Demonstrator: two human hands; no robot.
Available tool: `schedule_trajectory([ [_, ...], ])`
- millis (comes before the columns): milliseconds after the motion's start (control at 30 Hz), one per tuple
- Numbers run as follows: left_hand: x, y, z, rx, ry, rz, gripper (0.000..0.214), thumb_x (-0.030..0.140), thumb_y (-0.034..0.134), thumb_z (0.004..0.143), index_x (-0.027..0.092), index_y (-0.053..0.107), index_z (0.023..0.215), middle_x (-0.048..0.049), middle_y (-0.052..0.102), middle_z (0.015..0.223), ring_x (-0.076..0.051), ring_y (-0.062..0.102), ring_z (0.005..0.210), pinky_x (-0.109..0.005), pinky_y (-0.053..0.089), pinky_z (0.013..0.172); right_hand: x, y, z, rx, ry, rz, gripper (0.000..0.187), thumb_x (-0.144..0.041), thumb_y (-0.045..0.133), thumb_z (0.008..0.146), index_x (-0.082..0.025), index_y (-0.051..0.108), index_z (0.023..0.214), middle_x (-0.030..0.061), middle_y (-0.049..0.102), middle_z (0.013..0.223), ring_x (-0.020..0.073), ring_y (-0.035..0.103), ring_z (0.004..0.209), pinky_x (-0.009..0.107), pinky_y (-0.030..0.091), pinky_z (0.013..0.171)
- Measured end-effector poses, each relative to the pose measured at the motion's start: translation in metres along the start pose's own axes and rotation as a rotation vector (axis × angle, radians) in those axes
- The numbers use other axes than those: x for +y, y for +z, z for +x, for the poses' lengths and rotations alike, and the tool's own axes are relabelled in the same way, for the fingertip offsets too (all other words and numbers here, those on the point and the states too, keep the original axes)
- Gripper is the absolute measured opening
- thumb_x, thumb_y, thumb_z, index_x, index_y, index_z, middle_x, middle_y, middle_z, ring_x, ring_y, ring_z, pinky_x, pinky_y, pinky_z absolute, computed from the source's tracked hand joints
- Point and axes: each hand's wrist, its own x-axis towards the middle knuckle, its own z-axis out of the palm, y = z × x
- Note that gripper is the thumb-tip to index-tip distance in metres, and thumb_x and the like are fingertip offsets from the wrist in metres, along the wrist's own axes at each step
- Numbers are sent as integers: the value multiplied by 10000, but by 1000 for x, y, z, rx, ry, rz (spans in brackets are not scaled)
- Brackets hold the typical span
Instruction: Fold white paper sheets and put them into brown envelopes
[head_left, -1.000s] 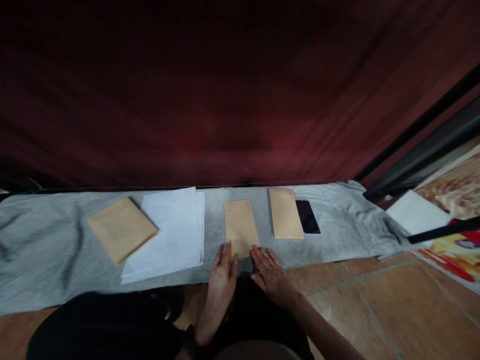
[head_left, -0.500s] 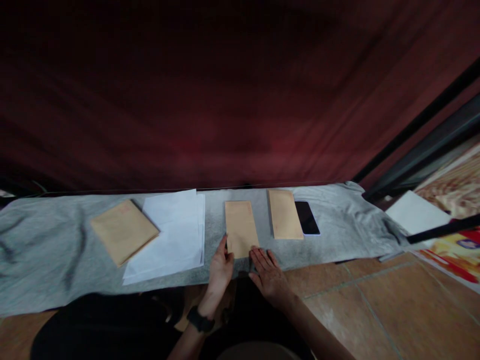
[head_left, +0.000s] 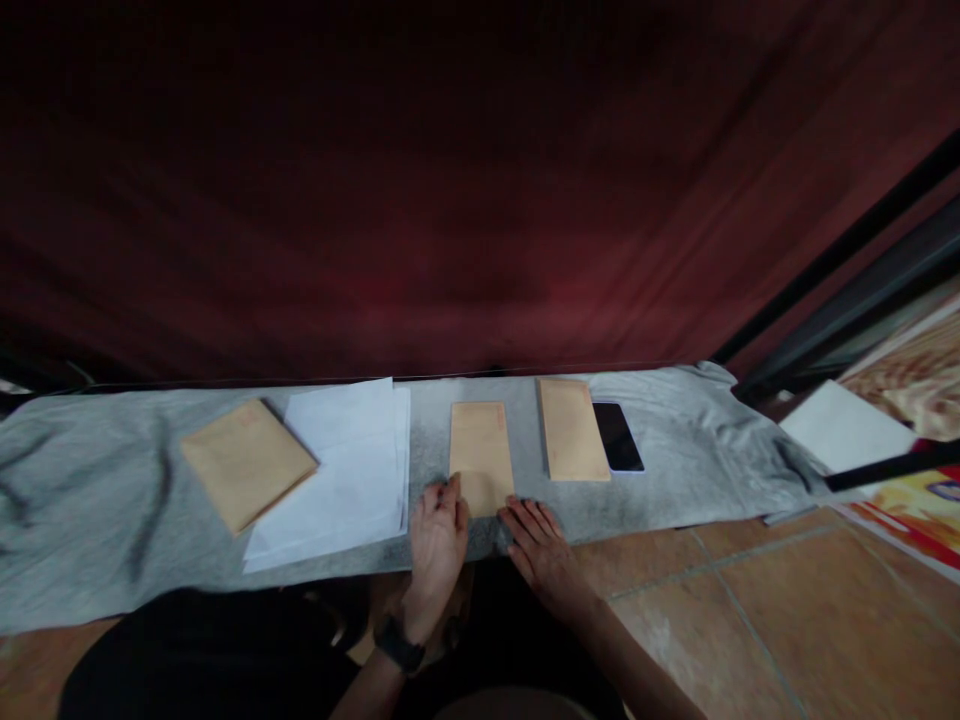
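A tan envelope (head_left: 481,450) lies lengthwise on a grey cloth (head_left: 112,500) in front of me. My left hand (head_left: 436,540) has its fingertips curled on the envelope's near left corner, thumb pressing against it. My right hand (head_left: 541,550) rests flat with fingers spread on the cloth just below the envelope's near right corner. A second tan envelope (head_left: 572,428) lies to the right, beside a black phone (head_left: 617,436). A stack of white paper sheets (head_left: 341,470) sits to the left, with a wider tan envelope (head_left: 246,462) overlapping its left edge.
A dark red curtain (head_left: 480,200) hangs behind the cloth. Orange floor tiles (head_left: 750,620) lie at right. A white sheet (head_left: 840,428) and a colourful printed sheet (head_left: 915,500) lie at far right behind black bars (head_left: 885,465). My dark-clothed legs (head_left: 195,660) are below.
My left hand has gone from lying flat beside the envelope to curling its fingers on the envelope's near left corner. The right hand has barely moved.
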Motion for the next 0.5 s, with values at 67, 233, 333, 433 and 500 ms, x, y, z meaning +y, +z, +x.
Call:
schedule_trajectory([
  [67, 5, 7, 8, 28, 144, -11, 423, 223, 395, 986, 156, 536, 1378, -160, 599, 1341, -292, 558, 1263, -480, 491, 1033, 1, 2, 0, 2, 1, 6, 528, -230, 434, 1013, -232, 361, 1536, 48, 409, 1569, 237, 395, 1439, 488, 383, 1172],
  [233, 18, 39, 53, -39, 345, -27, 504, 262, 382, 990, 138, 407, 1478, -132, 455, 1537, -258, 345, 1467, -484, 370, 1174, 1, 2, 1, 7, 20, 27, 524, -235, 446, 1016, -232, 362, 1533, 45, 419, 1563, 230, 394, 1439, 483, 399, 1165],
  [333, 26, 54, 84, -125, 334, 45, 537, 296, 362, 991, 64, 410, 1474, -171, 434, 1546, -281, 321, 1478, -481, 314, 1202, 1, 1, 2, 13, 34, 33, 528, -227, 461, 1013, -250, 363, 1532, 32, 446, 1547, 224, 403, 1433, 472, 409, 1161],
  [433, 33, 60, 108, -179, 333, 102, 567, 350, 336, 1006, 54, 404, 1484, -166, 395, 1571, -277, 299, 1489, -460, 251, 1227, 1, 2, 2, 16, 37, 20, 545, -197, 459, 1005, -257, 353, 1536, 25, 452, 1543, 223, 413, 1427, 473, 414, 1157],
  [500, 36, 62, 120, -188, 328, 128, 586, 378, 310, 1015, 61, 376, 1504, -156, 372, 1586, -267, 288, 1494, -452, 217, 1236, 1, 3, 2, 18, 30, 5, 554, -190, 458, 1001, -250, 344, 1540, 28, 444, 1548, 225, 412, 1427, 470, 417, 1155],
])
